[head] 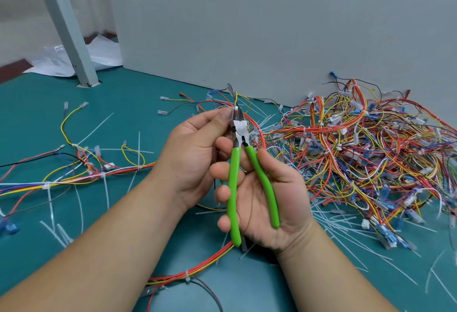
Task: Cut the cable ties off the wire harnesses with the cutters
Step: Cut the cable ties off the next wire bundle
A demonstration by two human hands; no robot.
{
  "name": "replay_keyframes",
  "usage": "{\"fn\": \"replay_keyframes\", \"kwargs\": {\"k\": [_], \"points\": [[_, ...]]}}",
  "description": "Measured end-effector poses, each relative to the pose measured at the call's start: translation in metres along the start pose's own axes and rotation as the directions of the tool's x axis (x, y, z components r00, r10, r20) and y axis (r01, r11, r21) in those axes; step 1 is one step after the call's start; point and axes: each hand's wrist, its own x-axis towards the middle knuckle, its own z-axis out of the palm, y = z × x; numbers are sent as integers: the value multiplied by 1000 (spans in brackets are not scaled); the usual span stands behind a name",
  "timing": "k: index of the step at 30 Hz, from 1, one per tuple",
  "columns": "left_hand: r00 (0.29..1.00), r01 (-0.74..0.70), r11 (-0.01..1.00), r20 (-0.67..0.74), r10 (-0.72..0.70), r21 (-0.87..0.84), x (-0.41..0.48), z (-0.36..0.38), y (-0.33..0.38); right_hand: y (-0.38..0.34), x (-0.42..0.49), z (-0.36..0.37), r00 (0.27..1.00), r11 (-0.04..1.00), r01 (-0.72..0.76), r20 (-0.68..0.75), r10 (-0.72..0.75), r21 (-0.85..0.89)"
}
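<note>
Over green floor, cutters cross right-hand fingers.

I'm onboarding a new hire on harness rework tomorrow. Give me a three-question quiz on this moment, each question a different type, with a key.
1. True or false: the green-handled cutters lie on the table.
2. Which hand grips the cutters? A) left hand B) right hand C) both
3. Fill in: the big tangled pile of wire harnesses lies to the person's ____.

Key:
1. False; they are held up above the teal table.
2. B; the right hand wraps the handles, while the left hand pinches a small bundle of wires at the cutter tips.
3. right
</note>
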Motion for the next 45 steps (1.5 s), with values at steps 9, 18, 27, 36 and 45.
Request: {"fn": "replay_keyframes", "kwargs": {"k": [9,18,27,36,45], "points": [[995,46,999,85,-47,13,-1,-2,1,0,1,-1,1000,1000,17,13,-16,-13],[997,30,999,66,-32,34,1,-2,-2,0,1,0,999,999,32,-33,-33,-35],[996,63,998,64,-62,-11,0,-2,1,0,-1,-1,1000,999,5,8,-4,-36],[991,81,997,112,-79,-18,-3,0,3,-2,-2,-2,1000,1000,5,22,-5,-24],[980,119,991,171,-107,-62,-5,0,2,0,0,-3,1000,999,-9,30,10,-31]]}}
